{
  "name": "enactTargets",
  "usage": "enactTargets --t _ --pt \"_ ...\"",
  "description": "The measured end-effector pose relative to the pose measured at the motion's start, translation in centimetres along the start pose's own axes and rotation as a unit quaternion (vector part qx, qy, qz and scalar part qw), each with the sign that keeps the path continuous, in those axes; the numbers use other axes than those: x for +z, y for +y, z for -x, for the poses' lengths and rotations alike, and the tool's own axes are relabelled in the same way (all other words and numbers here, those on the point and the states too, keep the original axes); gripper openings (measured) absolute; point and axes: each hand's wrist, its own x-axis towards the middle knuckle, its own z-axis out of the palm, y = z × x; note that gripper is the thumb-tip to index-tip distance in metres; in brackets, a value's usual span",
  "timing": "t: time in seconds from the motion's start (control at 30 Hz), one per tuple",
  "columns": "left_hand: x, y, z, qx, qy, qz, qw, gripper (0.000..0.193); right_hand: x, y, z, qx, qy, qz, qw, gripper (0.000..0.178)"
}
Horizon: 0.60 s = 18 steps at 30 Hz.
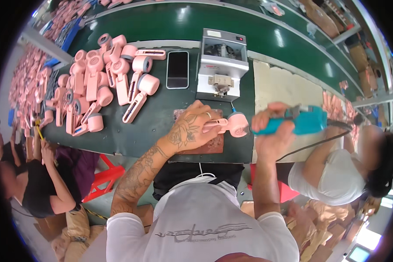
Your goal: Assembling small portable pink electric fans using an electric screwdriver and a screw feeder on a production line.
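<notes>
My left hand (192, 126), tattooed and wearing a ring, is closed around the slotted handle of a pink hair-dryer-shaped device (238, 125). It holds the device on its side over a reddish-brown pad (212, 146), with the round perforated head pointing right. My right hand (273, 137) grips a teal electric screwdriver (308, 121) lying level, its front end close to the device's head. Motion blur and my fingers hide the tip, so whether it touches cannot be told. Just behind the head is a small blue-tipped piece (233, 108).
A grey screw-feeder machine (222, 65) stands behind my hands, beside a dark-screened phone (177, 70). Many similar pink devices (94, 76) are heaped at the left. A black cable (308, 146) trails from the screwdriver. Co-workers sit on both sides; a green conveyor (161, 24) runs behind.
</notes>
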Motion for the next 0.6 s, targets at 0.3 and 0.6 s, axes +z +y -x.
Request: enactTargets --t 0.3,0.6 --pt "0.7 -2.3 1.6 0.061 0.026 -0.076 0.995 0.029 6.4 6.8 -6.9 -0.071 -0.046 0.098 0.992 0.044" --pt "0.6 -2.6 1.7 -0.011 0.015 -0.059 0.998 0.040 6.2 6.2 -5.6 0.010 -0.041 0.110 0.993 0.036"
